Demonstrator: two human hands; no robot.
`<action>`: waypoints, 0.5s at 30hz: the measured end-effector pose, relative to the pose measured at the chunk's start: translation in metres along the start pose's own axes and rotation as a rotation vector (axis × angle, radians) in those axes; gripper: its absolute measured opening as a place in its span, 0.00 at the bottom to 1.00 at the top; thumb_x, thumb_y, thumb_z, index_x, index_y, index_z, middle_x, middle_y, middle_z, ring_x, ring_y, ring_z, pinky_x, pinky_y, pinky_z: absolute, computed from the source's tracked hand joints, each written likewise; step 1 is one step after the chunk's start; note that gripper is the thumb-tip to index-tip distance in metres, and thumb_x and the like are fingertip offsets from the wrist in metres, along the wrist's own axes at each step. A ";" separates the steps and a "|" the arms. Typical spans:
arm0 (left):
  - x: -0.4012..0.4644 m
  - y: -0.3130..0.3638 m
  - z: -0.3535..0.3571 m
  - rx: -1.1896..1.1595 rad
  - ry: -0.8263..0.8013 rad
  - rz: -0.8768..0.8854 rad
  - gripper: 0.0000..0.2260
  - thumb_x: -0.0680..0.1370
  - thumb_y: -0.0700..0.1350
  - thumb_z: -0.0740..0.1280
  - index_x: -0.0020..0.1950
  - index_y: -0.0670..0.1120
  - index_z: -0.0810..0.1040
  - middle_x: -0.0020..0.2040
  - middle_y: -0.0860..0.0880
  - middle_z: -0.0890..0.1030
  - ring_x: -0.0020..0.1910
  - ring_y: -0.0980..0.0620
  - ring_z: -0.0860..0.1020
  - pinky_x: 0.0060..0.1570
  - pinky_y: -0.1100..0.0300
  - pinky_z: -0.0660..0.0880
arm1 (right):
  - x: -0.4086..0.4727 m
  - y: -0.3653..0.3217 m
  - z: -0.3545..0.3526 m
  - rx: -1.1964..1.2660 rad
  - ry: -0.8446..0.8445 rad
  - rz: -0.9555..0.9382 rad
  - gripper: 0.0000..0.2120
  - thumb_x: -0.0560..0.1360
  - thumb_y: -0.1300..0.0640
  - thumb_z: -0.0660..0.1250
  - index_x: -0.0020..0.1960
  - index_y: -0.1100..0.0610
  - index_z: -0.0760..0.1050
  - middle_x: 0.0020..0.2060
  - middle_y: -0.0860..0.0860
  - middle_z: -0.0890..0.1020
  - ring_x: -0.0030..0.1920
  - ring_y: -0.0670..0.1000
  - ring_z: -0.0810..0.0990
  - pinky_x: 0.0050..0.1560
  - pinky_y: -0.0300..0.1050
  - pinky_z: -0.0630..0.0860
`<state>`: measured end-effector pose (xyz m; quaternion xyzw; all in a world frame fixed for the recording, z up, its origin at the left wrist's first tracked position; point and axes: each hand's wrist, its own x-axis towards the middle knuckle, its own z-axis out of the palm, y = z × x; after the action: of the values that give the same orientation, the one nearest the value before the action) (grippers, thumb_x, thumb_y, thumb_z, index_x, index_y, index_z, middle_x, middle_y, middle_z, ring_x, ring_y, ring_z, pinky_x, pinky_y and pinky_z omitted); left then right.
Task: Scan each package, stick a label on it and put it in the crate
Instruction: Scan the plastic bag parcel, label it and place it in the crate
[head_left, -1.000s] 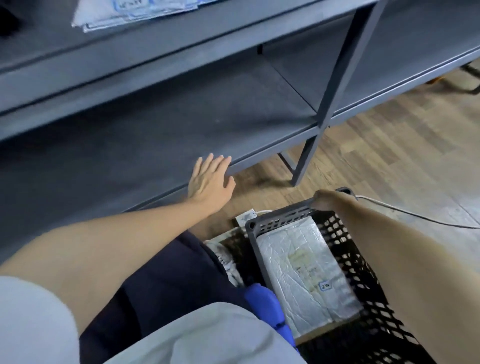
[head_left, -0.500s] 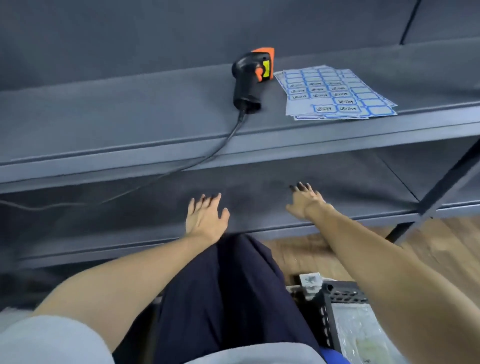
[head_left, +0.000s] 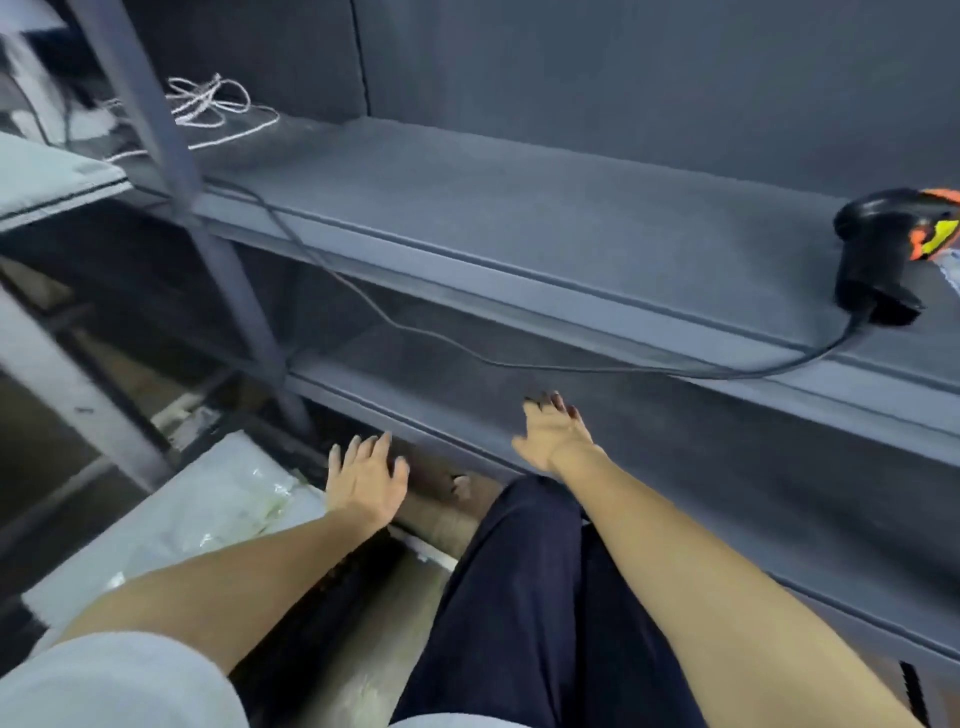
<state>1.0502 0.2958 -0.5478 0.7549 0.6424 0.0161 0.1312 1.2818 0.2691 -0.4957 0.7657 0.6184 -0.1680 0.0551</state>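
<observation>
Since the earlier frame the view has swung leftward: the scanner (head_left: 883, 260), which stood near the middle of the upper shelf beside the sheets of labels, now sits at the far right edge of the picture, the labels are all but out of sight, and the black crate with its package has dropped out of view at the lower right. Both hands have stayed empty, with fingers spread. Left hand (head_left: 366, 480) is held flat and loose, palm down, hovering just beyond the near edge of a pale plastic-wrapped package (head_left: 208, 514) that lies low on the left, below the shelving; whether the fingertips touch anything cannot be told. Right hand (head_left: 553, 434) reaches forward with straight, splayed fingers toward the front lip of the lower shelf (head_left: 675, 457), gripping nothing. A dark trouser leg (head_left: 535, 597) runs between the two forearms. On the upper shelf (head_left: 519, 208) the scanner stands on its base, its black cable (head_left: 415, 327) drooping over the shelf edge and trailing left past a grey upright post (head_left: 208, 234). Behind that post a tangle of white cord (head_left: 208, 104) lies on the shelf. Wooden flooring shows beneath the lower shelf.
</observation>
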 end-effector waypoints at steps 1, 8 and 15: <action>-0.003 -0.020 0.002 -0.013 -0.003 -0.046 0.24 0.82 0.52 0.51 0.78 0.48 0.56 0.76 0.49 0.61 0.77 0.50 0.54 0.75 0.50 0.45 | 0.006 -0.018 0.004 -0.023 -0.008 -0.041 0.31 0.81 0.49 0.55 0.78 0.57 0.47 0.78 0.54 0.49 0.78 0.55 0.44 0.76 0.52 0.47; -0.031 -0.131 0.031 -0.066 -0.027 -0.309 0.24 0.82 0.52 0.50 0.77 0.47 0.59 0.75 0.47 0.65 0.75 0.48 0.58 0.75 0.48 0.47 | 0.025 -0.133 0.051 -0.101 -0.115 -0.256 0.31 0.81 0.51 0.56 0.79 0.57 0.47 0.78 0.55 0.47 0.78 0.55 0.44 0.76 0.52 0.45; -0.066 -0.203 0.065 -0.188 -0.058 -0.520 0.22 0.82 0.51 0.52 0.75 0.46 0.63 0.71 0.45 0.69 0.72 0.47 0.63 0.73 0.49 0.51 | 0.028 -0.208 0.103 -0.142 -0.227 -0.386 0.30 0.82 0.53 0.54 0.79 0.56 0.46 0.78 0.53 0.46 0.78 0.55 0.44 0.76 0.53 0.46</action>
<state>0.8547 0.2489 -0.6453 0.5494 0.8062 0.0200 0.2186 1.0663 0.3126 -0.5755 0.6035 0.7536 -0.2167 0.1448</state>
